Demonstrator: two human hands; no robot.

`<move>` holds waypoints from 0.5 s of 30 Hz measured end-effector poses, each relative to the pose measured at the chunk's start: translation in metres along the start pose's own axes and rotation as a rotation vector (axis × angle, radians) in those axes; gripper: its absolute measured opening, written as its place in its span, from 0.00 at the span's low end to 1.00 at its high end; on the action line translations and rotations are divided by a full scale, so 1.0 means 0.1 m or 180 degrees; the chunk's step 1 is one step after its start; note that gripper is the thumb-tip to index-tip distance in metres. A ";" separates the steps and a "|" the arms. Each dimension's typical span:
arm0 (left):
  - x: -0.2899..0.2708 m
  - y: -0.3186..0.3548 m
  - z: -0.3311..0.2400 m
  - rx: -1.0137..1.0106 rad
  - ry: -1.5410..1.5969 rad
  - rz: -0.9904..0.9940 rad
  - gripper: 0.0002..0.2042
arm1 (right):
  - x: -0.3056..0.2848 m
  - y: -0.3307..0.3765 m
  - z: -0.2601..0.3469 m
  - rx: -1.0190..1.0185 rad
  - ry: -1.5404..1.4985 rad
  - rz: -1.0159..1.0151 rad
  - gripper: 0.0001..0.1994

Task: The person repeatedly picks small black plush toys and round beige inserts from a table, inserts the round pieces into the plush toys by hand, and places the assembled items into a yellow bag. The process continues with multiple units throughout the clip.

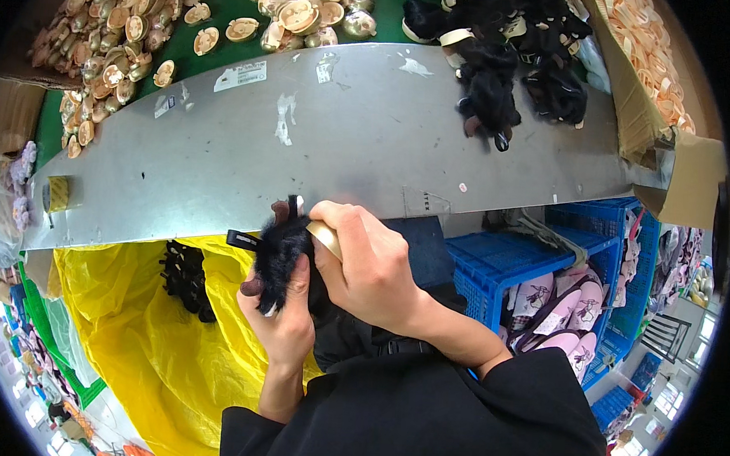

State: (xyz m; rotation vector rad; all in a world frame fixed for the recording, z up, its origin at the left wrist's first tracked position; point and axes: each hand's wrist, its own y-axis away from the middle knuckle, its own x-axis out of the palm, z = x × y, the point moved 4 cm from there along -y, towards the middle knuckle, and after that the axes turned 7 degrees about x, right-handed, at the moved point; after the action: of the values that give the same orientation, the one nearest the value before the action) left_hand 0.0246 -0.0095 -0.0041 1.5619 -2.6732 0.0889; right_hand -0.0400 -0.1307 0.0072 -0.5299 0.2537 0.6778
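Note:
My left hand (pixel 287 330) is closed around a small black furry plush piece (pixel 279 252), thumb on its near side. Small brown ear-like flaps and a black strap loop (pixel 243 240) stick out from the fur. My right hand (pixel 371 265) grips a shiny gold curved shell piece (pixel 326 239) against the right side of the plush. Its fingertips are partly hidden behind the shell, and where the two pieces meet cannot be made out. Both hands are just off the near edge of the grey metal worktop (pixel 335 160).
Gold and cream shell halves (pixel 127 34) are heaped at the far left. More black furry pieces (pixel 489 98) lie at the far right, by a carton (pixel 647 119) of peach-coloured parts. Below are a yellow bag (pixel 121 322) holding dark pieces and a blue crate (pixel 482 271) with pink slippers.

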 end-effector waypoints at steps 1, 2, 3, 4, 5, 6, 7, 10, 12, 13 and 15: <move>0.01 0.00 -0.01 -0.0033 0.0072 -0.0019 0.10 | 0.00 -0.01 0.00 -0.0053 -0.0036 -0.0008 0.18; 0.00 0.00 -0.01 -0.0086 0.0144 -0.0039 0.10 | 0.00 -0.03 -0.02 -0.0088 -0.0066 -0.0008 0.19; 0.00 0.01 -0.01 -0.0139 0.0216 -0.0059 0.10 | 0.00 -0.04 -0.03 -0.0123 -0.0096 -0.0007 0.19; 0.01 0.00 -0.01 -0.0175 0.0304 -0.0060 0.09 | 0.01 -0.02 -0.08 -0.0099 -0.0176 0.0055 0.21; 0.02 -0.01 -0.03 -0.0192 0.0393 -0.0068 0.09 | -0.01 -0.03 -0.07 -0.0077 -0.0290 0.0131 0.21; 0.03 -0.01 -0.04 -0.0210 0.0482 -0.0075 0.09 | -0.04 -0.04 -0.03 -0.0054 -0.0403 0.0207 0.21; 0.02 -0.01 -0.03 -0.0275 0.0539 -0.0060 0.09 | -0.05 -0.05 -0.01 -0.0029 -0.0515 0.0283 0.22; 0.00 0.01 0.02 -0.0450 0.0844 0.0008 0.09 | 0.05 0.05 -0.14 -0.0135 -0.0692 0.0522 0.24; -0.03 0.04 0.10 -0.0505 0.0829 0.0064 0.09 | 0.06 0.04 -0.15 -0.0213 -0.0696 0.0563 0.23; -0.04 0.05 0.14 -0.0533 0.0821 0.0093 0.09 | 0.01 0.03 -0.14 -0.0199 -0.0489 0.0547 0.21; -0.03 0.07 0.18 -0.0653 0.0912 0.0237 0.09 | -0.06 0.03 -0.15 -0.0245 -0.0204 0.0639 0.19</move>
State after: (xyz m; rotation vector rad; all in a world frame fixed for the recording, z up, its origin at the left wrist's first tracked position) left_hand 0.0203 -0.0045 -0.0225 1.2829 -2.4309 0.0359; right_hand -0.0471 -0.1401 -0.0039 -0.5598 0.2230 0.9011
